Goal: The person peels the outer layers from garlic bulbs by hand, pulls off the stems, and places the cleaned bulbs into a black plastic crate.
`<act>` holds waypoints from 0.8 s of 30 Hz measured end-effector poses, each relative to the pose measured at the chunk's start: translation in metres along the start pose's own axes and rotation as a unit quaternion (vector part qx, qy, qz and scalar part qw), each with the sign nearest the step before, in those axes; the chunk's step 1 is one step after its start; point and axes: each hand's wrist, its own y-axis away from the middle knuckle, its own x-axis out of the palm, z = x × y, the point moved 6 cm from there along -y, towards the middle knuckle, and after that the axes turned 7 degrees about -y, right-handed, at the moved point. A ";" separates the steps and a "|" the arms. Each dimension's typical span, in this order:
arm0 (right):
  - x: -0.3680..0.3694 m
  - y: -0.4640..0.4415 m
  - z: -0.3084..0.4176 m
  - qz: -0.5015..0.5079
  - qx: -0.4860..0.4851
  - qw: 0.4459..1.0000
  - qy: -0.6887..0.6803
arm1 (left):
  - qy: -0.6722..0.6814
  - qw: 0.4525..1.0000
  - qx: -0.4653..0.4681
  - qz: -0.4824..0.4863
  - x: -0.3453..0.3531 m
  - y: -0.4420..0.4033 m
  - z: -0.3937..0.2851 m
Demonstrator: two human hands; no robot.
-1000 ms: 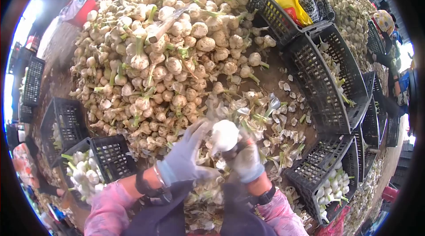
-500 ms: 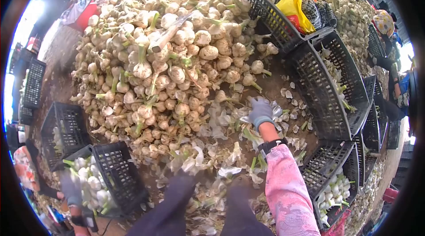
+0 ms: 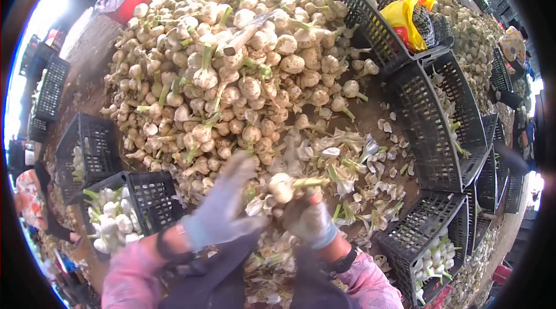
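Note:
My right hand (image 3: 313, 222), in a greyish glove, is closed on a garlic bulb (image 3: 282, 188) whose cut green stem points right. To the left of that bulb, my gloved left hand (image 3: 217, 210) is open, its fingers stretched out and slightly blurred. I see nothing in it. Just beyond both hands spreads a big heap of unpeeled, soil-marked garlic (image 3: 197, 94). A knife (image 3: 246, 37) with a pale handle lies on top of the heap. Below and to the right of the heap are loose papery garlic skins (image 3: 347, 184) on the ground.
Black crates of white, cleaned garlic stand at left (image 3: 152, 196) and lower right (image 3: 425, 222). More black crates (image 3: 425, 118) line the right side, one with a yellow bag (image 3: 408, 16). A red bucket (image 3: 133, 5) is at upper left. Other people are at both edges.
My right hand has come back from the skins and now has a garlic bulb. My left hand has moved from the left crate to the middle. The view has shifted slightly.

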 end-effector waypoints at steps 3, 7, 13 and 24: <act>0.003 0.012 -0.011 -0.049 -0.047 0.987 0.143 | 0.292 0.946 -0.104 0.089 0.066 -0.006 0.020; 0.003 0.021 0.034 -0.043 -0.171 0.825 0.537 | 0.179 0.978 -0.100 0.027 0.054 -0.007 0.012; -0.006 0.014 0.016 -0.149 -0.123 0.946 0.261 | 0.039 0.999 -0.023 0.006 0.050 -0.017 -0.013; 0.008 0.019 0.026 -0.100 -0.225 0.896 0.370 | 0.198 0.977 -0.066 0.041 0.061 -0.010 0.001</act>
